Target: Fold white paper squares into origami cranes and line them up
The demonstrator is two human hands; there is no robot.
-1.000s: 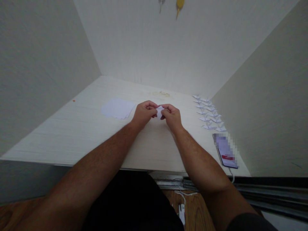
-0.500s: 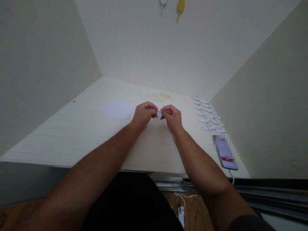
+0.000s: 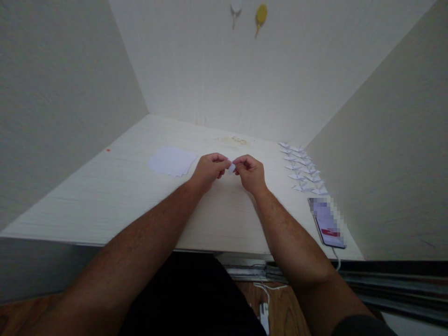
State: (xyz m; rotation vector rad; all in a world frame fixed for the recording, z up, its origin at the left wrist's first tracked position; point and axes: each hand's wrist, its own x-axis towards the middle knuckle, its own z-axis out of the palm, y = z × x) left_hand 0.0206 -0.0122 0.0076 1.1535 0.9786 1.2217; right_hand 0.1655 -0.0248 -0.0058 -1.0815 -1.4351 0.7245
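Note:
A small folded piece of white paper is pinched between my two hands above the middle of the table. My left hand grips its left side with thumb and forefinger. On the opposite side, the fingertips of my right hand are closed on the paper too. Fingers cover part of it, so its exact folds cannot be made out. Left of my left hand lies a stack of white paper sheets. Rows of folded white paper cranes stand on the table to the right.
A phone with a cable lies near the table's front right corner. Walls close in the white table at left, back and right. White and yellow hooks hang on the back wall. A power strip rests on the floor.
The folded paper has been turned slightly between my fingertips, and my left fingers have shifted a little on it. Both hands stay in nearly the same place.

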